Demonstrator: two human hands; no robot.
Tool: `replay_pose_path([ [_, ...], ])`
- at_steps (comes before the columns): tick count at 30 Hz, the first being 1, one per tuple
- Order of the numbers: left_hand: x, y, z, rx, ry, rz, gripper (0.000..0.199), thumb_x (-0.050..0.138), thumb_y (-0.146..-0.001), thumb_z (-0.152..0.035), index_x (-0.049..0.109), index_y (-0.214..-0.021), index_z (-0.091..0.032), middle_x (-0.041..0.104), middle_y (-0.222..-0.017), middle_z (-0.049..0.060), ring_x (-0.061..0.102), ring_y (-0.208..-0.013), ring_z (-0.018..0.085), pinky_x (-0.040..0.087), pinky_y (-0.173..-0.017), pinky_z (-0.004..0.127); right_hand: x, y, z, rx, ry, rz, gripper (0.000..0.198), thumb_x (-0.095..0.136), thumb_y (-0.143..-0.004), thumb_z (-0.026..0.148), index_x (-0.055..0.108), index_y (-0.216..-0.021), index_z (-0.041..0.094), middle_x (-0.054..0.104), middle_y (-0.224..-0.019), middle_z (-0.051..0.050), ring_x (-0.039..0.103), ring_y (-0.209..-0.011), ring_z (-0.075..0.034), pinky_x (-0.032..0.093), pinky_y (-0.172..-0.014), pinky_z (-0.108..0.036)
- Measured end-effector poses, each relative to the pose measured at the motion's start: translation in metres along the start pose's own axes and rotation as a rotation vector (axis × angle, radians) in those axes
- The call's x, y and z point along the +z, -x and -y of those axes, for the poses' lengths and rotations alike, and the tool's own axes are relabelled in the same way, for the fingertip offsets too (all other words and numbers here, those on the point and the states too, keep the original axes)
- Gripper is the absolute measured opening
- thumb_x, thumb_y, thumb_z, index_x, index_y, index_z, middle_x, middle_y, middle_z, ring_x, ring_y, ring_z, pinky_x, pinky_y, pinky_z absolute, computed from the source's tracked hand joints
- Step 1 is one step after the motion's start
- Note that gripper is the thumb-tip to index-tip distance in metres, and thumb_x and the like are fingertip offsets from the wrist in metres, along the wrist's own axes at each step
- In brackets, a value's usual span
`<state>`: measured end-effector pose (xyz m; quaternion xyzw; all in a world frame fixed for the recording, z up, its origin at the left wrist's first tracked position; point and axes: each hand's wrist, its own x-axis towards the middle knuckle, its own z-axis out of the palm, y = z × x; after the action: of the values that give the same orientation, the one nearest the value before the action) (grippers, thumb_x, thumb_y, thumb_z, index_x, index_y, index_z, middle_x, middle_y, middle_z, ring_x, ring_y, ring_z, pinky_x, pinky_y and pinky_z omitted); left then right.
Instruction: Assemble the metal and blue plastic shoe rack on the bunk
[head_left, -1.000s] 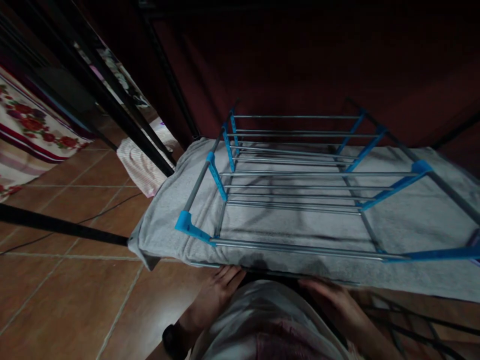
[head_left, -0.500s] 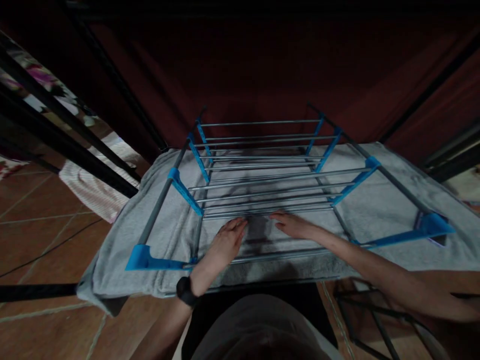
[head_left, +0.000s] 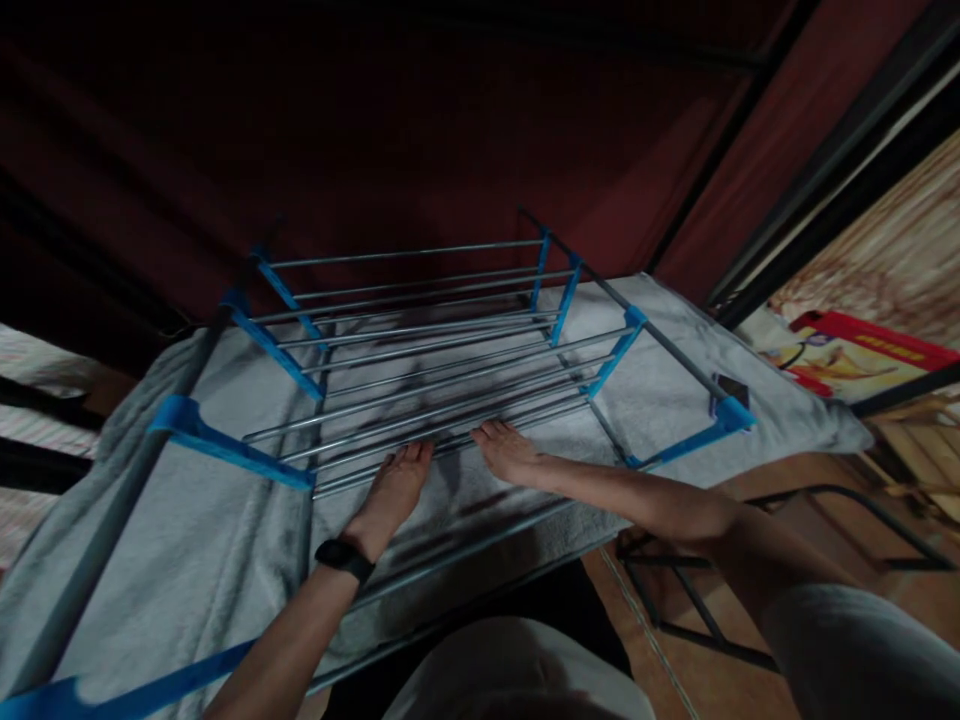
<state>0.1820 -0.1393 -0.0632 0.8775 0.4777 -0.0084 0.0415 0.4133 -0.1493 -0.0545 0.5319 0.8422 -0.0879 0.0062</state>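
Note:
A shoe rack point(head_left: 442, 405) of grey metal tubes and blue plastic brackets lies across a grey blanket. My left hand point(head_left: 397, 485), with a black band at its wrist, is at the nearest rods, left of their middle. Its fingers bend over the rod and the thumb is hidden. A short way to the right, my right hand point(head_left: 506, 452) has its fingers curled on the same group of rods. The fingertips of both hands are partly out of sight, so how firmly they grip does not show.
The grey blanket point(head_left: 652, 420) covers the surface under the rack. A dark phone-like object point(head_left: 724, 388) lies by the right front bracket. Behind stands a dark red panel point(head_left: 420, 150). A red and yellow box point(head_left: 862, 355) and a black metal frame point(head_left: 694, 600) are at the right.
The view has swung to the right, so the rack appears further left. Both hands have come closer to the nearest rods, with fingers now bent at them.

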Motion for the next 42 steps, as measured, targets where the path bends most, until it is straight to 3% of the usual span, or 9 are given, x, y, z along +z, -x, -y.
replay_pose_path([
  [7,-0.008,-0.003,-0.013,0.117,-0.140,0.049,0.060,0.029,-0.084,0.008,0.058,-0.132,-0.014,0.058,-0.136,0.017,0.054,-0.125,0.029,0.047,-0.100,0.044,0.012,0.004,0.000,-0.036,0.135,-0.016,0.034,0.042,-0.094,0.012,0.056,-0.124,0.007,0.059,-0.117,-0.017,0.054,-0.104,-0.026,0.037,-0.098,-0.042],
  [14,-0.002,-0.015,-0.015,0.089,-0.032,0.141,0.053,0.026,-0.085,0.006,0.064,-0.117,-0.012,0.066,-0.117,0.019,0.063,-0.110,0.027,0.049,-0.095,0.043,0.009,0.000,-0.012,0.066,0.174,0.059,0.031,0.039,-0.094,0.009,0.062,-0.115,0.010,0.061,-0.121,-0.015,0.056,-0.111,-0.027,0.039,-0.098,-0.042],
  [19,-0.013,-0.006,-0.020,0.028,0.058,0.135,0.064,0.026,-0.076,0.011,0.057,-0.127,-0.011,0.066,-0.120,0.018,0.064,-0.112,0.025,0.050,-0.094,0.039,-0.005,0.008,-0.013,0.016,0.243,0.085,0.033,0.041,-0.093,0.007,0.058,-0.121,0.009,0.068,-0.108,-0.014,0.064,-0.098,-0.024,0.040,-0.099,-0.044],
  [24,-0.034,0.017,-0.020,0.055,0.168,0.017,0.040,0.033,-0.098,-0.022,0.056,-0.130,-0.014,0.063,-0.130,0.015,0.065,-0.114,0.026,0.052,-0.097,0.039,-0.041,0.039,-0.005,-0.029,0.236,-0.043,0.028,0.042,-0.094,0.010,0.059,-0.116,0.015,0.065,-0.111,-0.012,0.063,-0.098,-0.023,0.044,-0.091,-0.040],
  [29,-0.056,0.030,-0.028,0.172,0.222,-0.088,0.044,0.032,-0.100,-0.044,0.064,-0.121,-0.022,0.072,-0.119,0.007,0.072,-0.100,0.023,0.059,-0.079,0.033,-0.066,0.084,0.008,-0.036,0.150,-0.141,0.023,0.049,-0.092,0.015,0.059,-0.113,0.016,0.061,-0.109,-0.010,0.059,-0.089,-0.021,0.047,-0.084,-0.037],
  [33,-0.072,0.039,-0.035,0.278,0.189,-0.207,0.045,0.033,-0.099,-0.048,0.069,-0.115,-0.026,0.075,-0.112,0.004,0.075,-0.089,0.021,0.058,-0.065,0.027,-0.071,0.122,0.017,0.031,0.064,-0.319,0.023,0.044,-0.097,0.016,0.059,-0.114,0.016,0.062,-0.106,-0.009,0.058,-0.092,-0.021,0.047,-0.091,-0.038],
  [38,-0.061,0.051,-0.018,0.411,0.181,-0.256,0.041,0.041,-0.097,-0.052,0.069,-0.118,-0.031,0.076,-0.112,0.000,0.075,-0.092,0.019,0.060,-0.069,0.022,-0.067,0.177,0.025,0.089,-0.134,-0.731,0.031,0.045,-0.099,0.019,0.053,-0.129,0.018,0.058,-0.129,-0.012,0.050,-0.125,-0.022,0.038,-0.110,-0.044],
  [40,-0.052,0.054,-0.010,0.398,0.193,-0.278,0.041,0.043,-0.096,-0.053,0.069,-0.120,-0.032,0.076,-0.112,-0.001,0.075,-0.093,0.018,0.060,-0.069,0.021,-0.057,0.197,0.020,0.209,-0.236,-0.945,0.030,0.045,-0.097,0.016,0.056,-0.125,0.022,0.060,-0.123,-0.010,0.052,-0.122,-0.022,0.042,-0.107,-0.044],
  [42,-0.044,0.055,-0.007,0.392,0.220,-0.277,0.041,0.045,-0.096,-0.052,0.067,-0.123,-0.032,0.076,-0.113,-0.001,0.075,-0.094,0.018,0.061,-0.069,0.020,-0.044,0.213,0.005,0.436,-0.353,-1.208,0.026,0.045,-0.095,0.017,0.058,-0.117,0.024,0.061,-0.115,-0.009,0.056,-0.115,-0.021,0.045,-0.102,-0.043],
])
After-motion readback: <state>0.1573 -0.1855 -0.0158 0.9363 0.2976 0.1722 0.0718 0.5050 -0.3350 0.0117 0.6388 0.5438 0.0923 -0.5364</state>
